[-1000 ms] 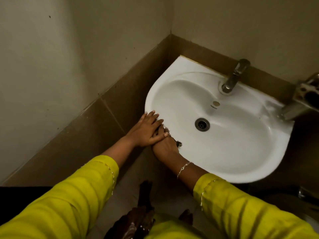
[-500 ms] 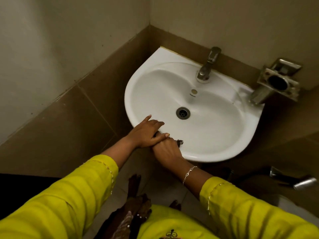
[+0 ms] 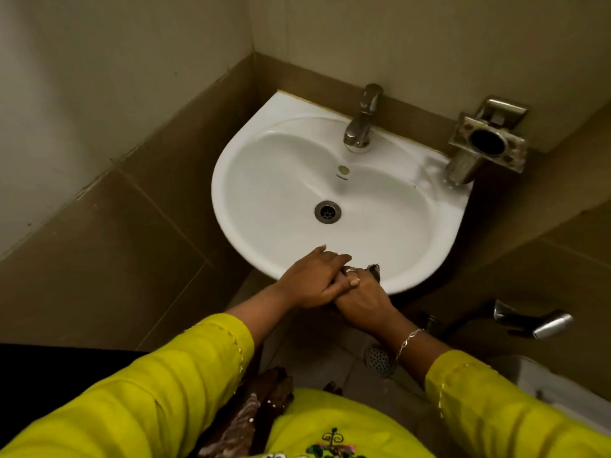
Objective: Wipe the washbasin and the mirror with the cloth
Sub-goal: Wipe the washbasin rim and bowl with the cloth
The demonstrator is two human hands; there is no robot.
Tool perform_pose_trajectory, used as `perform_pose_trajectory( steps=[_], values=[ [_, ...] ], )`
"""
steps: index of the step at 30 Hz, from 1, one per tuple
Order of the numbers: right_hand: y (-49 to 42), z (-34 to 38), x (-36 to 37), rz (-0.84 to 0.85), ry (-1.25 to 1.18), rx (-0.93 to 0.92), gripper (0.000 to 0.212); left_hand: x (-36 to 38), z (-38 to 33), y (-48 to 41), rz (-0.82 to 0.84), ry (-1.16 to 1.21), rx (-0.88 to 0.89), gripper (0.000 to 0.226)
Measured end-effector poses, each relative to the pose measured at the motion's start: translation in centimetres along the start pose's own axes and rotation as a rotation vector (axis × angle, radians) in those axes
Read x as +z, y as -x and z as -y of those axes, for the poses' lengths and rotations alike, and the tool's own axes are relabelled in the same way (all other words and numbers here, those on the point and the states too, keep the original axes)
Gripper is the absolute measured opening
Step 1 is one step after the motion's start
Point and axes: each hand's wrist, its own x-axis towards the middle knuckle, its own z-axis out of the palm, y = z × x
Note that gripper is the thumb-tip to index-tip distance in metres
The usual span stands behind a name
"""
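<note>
The white washbasin (image 3: 231,166) hangs in the corner of tiled walls, and its bowl looks bare. My right hand (image 3: 363,302) sits at the basin's front rim, shut on a dark cloth (image 3: 373,271). Only a frayed tip of the cloth shows, past the fingers on the rim. My left hand (image 3: 310,282) lies across the right hand's fingers, its own fingers stretched over them. Whether it touches the cloth is hidden. No mirror is in view.
A steel tap (image 3: 362,123) stands at the back of the basin above the drain (image 3: 327,211). A metal holder (image 3: 486,143) juts from the wall at the right. Below are a floor drain (image 3: 378,358), a spray handle (image 3: 535,322) and a white fixture (image 3: 545,385).
Both hands have slid together along the basin's rim from its left side to its front edge. The view has swung, so the holder and spray handle at the right now show.
</note>
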Motion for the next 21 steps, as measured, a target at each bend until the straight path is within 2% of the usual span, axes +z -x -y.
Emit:
perform_pose_trajectory(
  steps=[2,6,10,14,21],
  values=[
    [0.7,-1.0,0.2,-0.026,-0.025,-0.020,0.020,0.1,-0.7,-0.4,0.026,-0.017,0.008,0.082],
    [2.4,-3.4,0.3,-0.054,-0.139,-0.041,0.033,0.0,-1.7,-1.5,0.115,-0.136,0.094,0.086],
    [3.7,-5.7,0.2,-0.028,-0.133,-0.118,0.037,-0.4,-1.9,-2.7,0.155,-0.225,0.148,0.088],
    [4.6,-7.9,-0.4,-0.023,-0.117,-0.202,0.039,-0.2,-3.0,-3.9,0.187,-0.209,0.203,0.089],
    [5.8,-11.5,-0.2,0.132,-0.095,-0.245,0.050,0.2,-3.5,-5.7,0.227,-0.185,0.247,0.080]
  ],
)
